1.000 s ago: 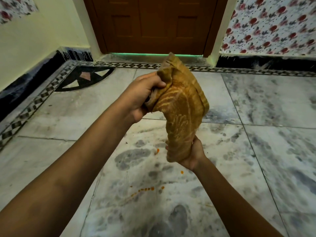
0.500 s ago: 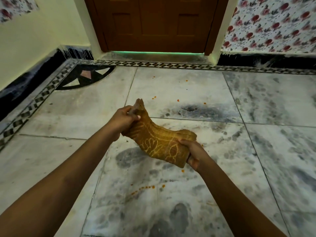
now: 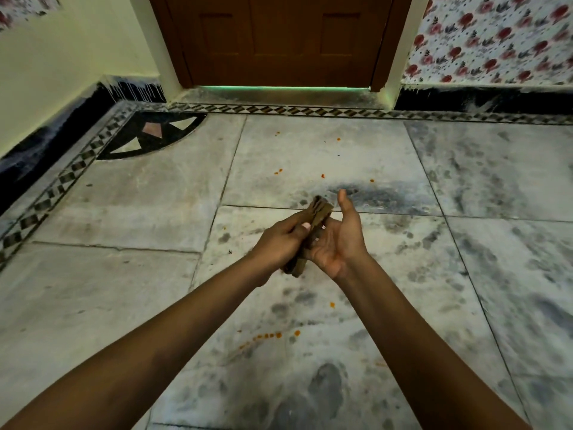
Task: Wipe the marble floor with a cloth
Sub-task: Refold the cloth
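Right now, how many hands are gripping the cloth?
1. The left hand is closed around the folded cloth. The right hand is open, palm up beside it; the cloth's lower part is hidden between the hands, so contact there is unclear.

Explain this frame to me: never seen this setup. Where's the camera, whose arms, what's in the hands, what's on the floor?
No machine here: a person wears one wide-angle camera on the head, looking forward and down, so the arms are their own. The left hand grips a folded brown cloth; the right hand is open, palm up, beside and under it. Below lies the marble floor, with small orange spots and grey smudges. A wooden door stands ahead.
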`<action>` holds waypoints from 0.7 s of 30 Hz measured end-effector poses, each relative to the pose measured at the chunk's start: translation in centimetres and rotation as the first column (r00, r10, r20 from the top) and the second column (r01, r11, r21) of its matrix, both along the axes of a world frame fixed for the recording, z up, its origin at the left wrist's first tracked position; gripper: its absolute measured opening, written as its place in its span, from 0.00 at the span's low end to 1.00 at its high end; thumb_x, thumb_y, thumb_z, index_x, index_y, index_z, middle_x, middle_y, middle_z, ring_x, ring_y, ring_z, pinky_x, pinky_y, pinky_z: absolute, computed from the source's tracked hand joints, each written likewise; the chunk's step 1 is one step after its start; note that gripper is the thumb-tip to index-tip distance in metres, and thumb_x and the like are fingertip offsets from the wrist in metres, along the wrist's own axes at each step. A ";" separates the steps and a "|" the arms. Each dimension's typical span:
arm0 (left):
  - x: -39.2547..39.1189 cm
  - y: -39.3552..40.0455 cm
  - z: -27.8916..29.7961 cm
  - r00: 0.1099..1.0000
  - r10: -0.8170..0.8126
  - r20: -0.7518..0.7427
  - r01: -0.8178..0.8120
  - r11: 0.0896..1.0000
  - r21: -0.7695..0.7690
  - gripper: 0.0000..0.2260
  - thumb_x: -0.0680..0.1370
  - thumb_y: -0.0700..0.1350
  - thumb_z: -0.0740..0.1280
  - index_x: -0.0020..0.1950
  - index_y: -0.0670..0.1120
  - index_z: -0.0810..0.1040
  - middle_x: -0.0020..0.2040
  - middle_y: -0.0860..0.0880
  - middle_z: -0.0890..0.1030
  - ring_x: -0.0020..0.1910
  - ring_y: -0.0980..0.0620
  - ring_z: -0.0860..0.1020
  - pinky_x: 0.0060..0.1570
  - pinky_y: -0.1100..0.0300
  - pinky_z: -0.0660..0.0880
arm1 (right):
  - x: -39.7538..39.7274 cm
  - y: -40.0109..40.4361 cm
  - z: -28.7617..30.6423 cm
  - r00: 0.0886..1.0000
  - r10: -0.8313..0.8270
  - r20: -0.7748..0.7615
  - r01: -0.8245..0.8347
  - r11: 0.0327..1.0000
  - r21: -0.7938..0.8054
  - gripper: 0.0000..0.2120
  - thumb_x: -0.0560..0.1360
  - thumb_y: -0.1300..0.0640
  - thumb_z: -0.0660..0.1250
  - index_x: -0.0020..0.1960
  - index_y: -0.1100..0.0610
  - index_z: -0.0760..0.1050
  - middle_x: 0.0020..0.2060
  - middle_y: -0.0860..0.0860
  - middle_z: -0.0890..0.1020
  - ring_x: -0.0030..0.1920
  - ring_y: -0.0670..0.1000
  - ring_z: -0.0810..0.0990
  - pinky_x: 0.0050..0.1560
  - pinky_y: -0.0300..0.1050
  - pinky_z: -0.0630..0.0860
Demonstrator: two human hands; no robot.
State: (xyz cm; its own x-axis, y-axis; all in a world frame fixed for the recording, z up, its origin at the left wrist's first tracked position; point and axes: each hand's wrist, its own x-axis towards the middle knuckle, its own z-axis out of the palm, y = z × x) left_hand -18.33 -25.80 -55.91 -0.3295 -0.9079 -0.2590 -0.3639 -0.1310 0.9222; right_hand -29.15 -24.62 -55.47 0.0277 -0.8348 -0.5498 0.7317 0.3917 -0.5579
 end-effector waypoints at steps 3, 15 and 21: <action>0.6 -0.2 0.3 0.995 -0.082 -0.060 0.084 0.996 0.028 0.16 0.78 0.53 0.63 0.65 0.59 0.72 0.60 0.55 0.79 0.57 0.57 0.77 0.58 0.59 0.73 | -0.5 0.0 0.3 0.994 0.089 0.056 -0.084 0.993 -0.083 0.36 0.72 0.30 0.51 0.56 0.61 0.76 0.53 0.61 0.79 0.58 0.61 0.76 0.60 0.62 0.69; 4.1 -2.4 1.6 0.746 0.498 -0.442 -0.162 0.780 0.605 0.10 0.79 0.46 0.58 0.51 0.43 0.75 0.39 0.45 0.80 0.35 0.48 0.79 0.31 0.60 0.79 | -2.2 1.2 -3.1 0.922 0.157 -0.355 -0.124 0.986 0.113 0.25 0.74 0.41 0.64 0.64 0.56 0.71 0.60 0.54 0.77 0.58 0.55 0.77 0.53 0.51 0.75; 3.7 -1.4 1.2 0.825 0.360 -0.435 -0.077 0.835 0.545 0.22 0.71 0.52 0.68 0.62 0.44 0.75 0.55 0.42 0.81 0.51 0.45 0.81 0.44 0.50 0.81 | -1.3 0.4 -2.7 0.980 0.069 -0.187 -0.071 0.998 -0.001 0.15 0.73 0.54 0.69 0.58 0.56 0.75 0.52 0.57 0.81 0.46 0.58 0.81 0.33 0.49 0.80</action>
State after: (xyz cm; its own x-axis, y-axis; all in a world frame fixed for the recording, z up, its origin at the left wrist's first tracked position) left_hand -14.63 -27.17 -54.68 -0.3470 -0.7688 -0.5371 0.2261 -0.6244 0.7477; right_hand -30.45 -24.24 -58.13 -0.0167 -0.8385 -0.5447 0.5850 0.4336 -0.6854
